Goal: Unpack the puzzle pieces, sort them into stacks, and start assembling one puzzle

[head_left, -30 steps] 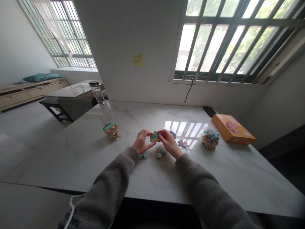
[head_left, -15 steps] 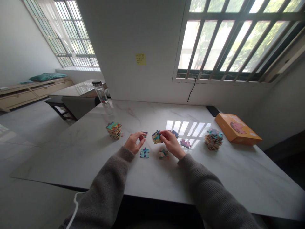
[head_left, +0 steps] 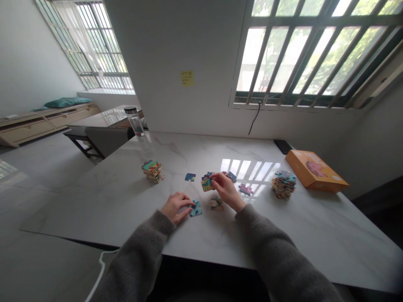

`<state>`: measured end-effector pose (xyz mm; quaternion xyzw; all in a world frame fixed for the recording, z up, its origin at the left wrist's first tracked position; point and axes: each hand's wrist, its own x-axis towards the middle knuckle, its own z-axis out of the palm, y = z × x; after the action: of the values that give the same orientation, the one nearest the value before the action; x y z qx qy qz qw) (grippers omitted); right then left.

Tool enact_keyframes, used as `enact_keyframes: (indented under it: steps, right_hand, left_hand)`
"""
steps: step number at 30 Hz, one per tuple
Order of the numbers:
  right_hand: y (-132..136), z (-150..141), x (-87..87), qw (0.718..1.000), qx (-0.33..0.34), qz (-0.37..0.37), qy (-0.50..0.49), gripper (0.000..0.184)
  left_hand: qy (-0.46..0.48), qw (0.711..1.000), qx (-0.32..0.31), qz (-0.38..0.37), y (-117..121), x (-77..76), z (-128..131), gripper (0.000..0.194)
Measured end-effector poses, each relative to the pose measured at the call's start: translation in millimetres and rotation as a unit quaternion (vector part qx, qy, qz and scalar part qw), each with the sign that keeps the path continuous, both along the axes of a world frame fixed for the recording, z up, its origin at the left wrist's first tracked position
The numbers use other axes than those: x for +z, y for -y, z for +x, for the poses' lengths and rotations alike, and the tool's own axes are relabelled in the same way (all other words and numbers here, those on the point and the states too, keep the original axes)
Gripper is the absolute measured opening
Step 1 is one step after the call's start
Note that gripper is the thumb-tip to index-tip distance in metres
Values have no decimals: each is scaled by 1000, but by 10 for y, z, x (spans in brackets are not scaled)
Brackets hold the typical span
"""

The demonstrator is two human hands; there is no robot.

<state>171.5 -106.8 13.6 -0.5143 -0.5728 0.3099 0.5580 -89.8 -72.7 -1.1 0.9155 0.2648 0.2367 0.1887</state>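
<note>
My left hand (head_left: 178,207) is at a teal puzzle piece (head_left: 196,209) with dark leaf shapes, its thumb and fingertips closed on the left edge while the piece lies tilted on the table. My right hand (head_left: 228,191) pinches a yellow-and-teal puzzle piece (head_left: 206,184), part of a small cluster lying on the table; the fingers cover its right side. Just below that cluster is a beige-and-green puzzle piece (head_left: 216,204). Farther up, a dark blue puzzle piece (head_left: 190,177) lies by itself. Beyond the right hand are another blue piece (head_left: 232,176) and a pink-purple piece (head_left: 246,189).
Stacks of puzzle pieces stand at the left (head_left: 152,171) and right (head_left: 283,184) of the white marbled table (head_left: 103,201). An orange box (head_left: 315,171) and a black phone (head_left: 283,147) lie at the right back. A glass bottle (head_left: 135,122) stands at the far left corner.
My left hand has come down toward me onto the teal piece, which has shifted slightly right and turned. The dark blue piece is now uncovered. My right hand keeps its pinch.
</note>
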Motion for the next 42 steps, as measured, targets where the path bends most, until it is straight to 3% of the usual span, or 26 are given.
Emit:
enact_keyframes:
  steps: [4,7,12,17,21,27,31,35,42]
  right_hand:
    - [15,18,18,1000,-6,2,23,21]
    - [63,-77,67,998,-1,8,61,18]
    - [188,-490,102,994,5,-15,104,8]
    - [276,-716,95,996,16,-42,72,13]
    - [309,-705,103,997,39,-50,53,15]
    - [323,-678,104,994,58,-46,77,9]
    - [315,-617,104,993,56,-37,97,7]
    - [326,-515,89,993,40,-41,100,7]
    - [542,-196,139,996,-19,-58,60,17]
  left_hand:
    - [44,998,15,-33,23,60,4,32]
    - [95,994,60,3,35,132,-10,32]
    - [142,989,10,37,37,167,-2,50]
    - [118,991,0,68,-12,96,-31,26]
    - [95,993,-25,61,-23,75,-81,32]
    - [109,993,-12,29,21,88,-90,37]
    - [118,993,-14,18,36,107,-95,25]
    - [108,994,-5,14,57,130,-106,33]
    - [-37,998,-47,4,172,103,-69,56]
